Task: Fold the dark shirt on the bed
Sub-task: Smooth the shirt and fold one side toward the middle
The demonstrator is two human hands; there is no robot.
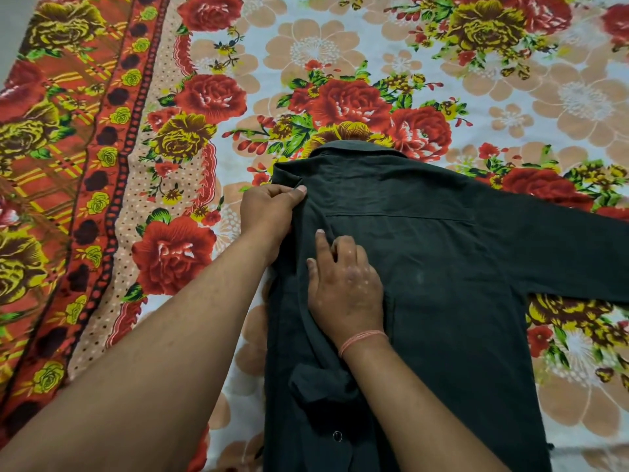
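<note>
The dark shirt (442, 267) lies back side up on the flowered bed sheet (306, 63), its collar pointing away from me. Its left side is folded inward, and the left sleeve runs down over the body, ending in a crumpled cuff (323, 383) near a button. The right sleeve (561, 240) stretches out to the right edge of the view. My left hand (270, 216) pinches the cloth at the folded left shoulder. My right hand (343, 287) lies on the folded sleeve just below it, fingers curled against the cloth. A pink thread circles my right wrist.
The bed sheet has a red and orange patterned border (68, 199) along the left. Bare sheet lies beyond the collar and to the right of the shirt below the sleeve.
</note>
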